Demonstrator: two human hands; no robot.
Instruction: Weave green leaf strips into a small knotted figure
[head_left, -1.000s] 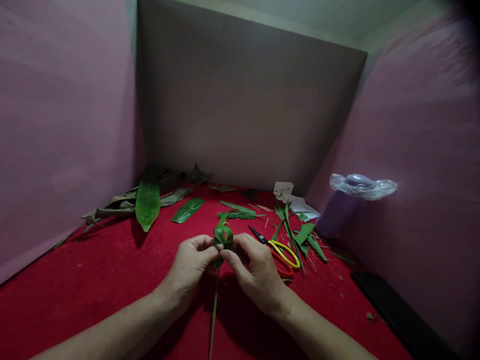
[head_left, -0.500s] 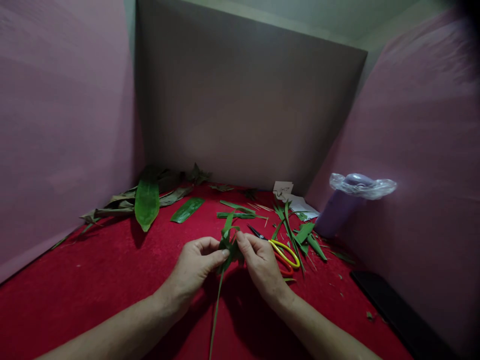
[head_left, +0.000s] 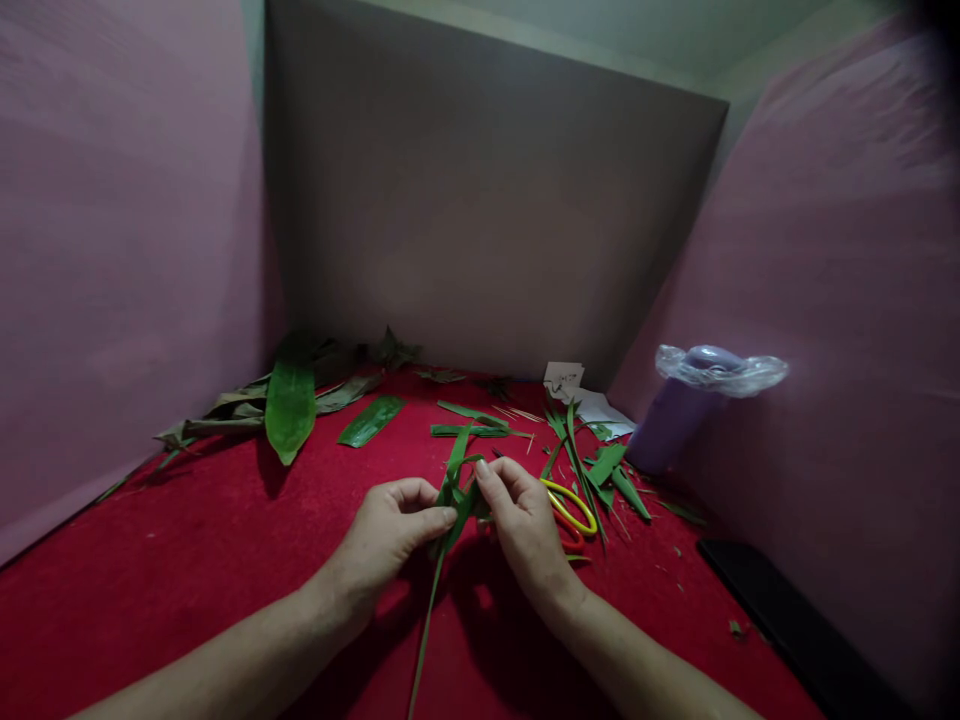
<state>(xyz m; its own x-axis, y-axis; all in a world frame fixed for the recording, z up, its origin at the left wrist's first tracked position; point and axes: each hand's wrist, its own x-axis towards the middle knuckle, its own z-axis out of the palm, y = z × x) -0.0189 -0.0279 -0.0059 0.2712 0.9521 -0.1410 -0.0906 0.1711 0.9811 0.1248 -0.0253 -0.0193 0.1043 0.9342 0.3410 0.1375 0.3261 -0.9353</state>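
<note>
A folded green leaf strip [head_left: 456, 492] is held up between my two hands over the red cloth, its long thin tail hanging down toward me. My left hand [head_left: 401, 520] pinches the folded part between thumb and fingers from the left. On the other side, my right hand [head_left: 517, 515] is closed, thumb and forefinger pinching a bent end of the same leaf strip at its top right. Scissors [head_left: 576, 510] with one yellow and one red handle lie just beyond my right hand, which covers most of their black blades.
Cut leaf pieces [head_left: 611, 465] and thin sticks lie scattered at the right. Whole leaves [head_left: 291, 410] are piled at the back left. A purple container [head_left: 679, 420] with clear plastic stands by the right wall, near white paper [head_left: 600, 412]. A black flat object [head_left: 780, 620] lies front right.
The rounded loop at the top of the leaf strip has opened into straighter ends. My right hand has shifted its pinch up and right; my left hand keeps its hold.
</note>
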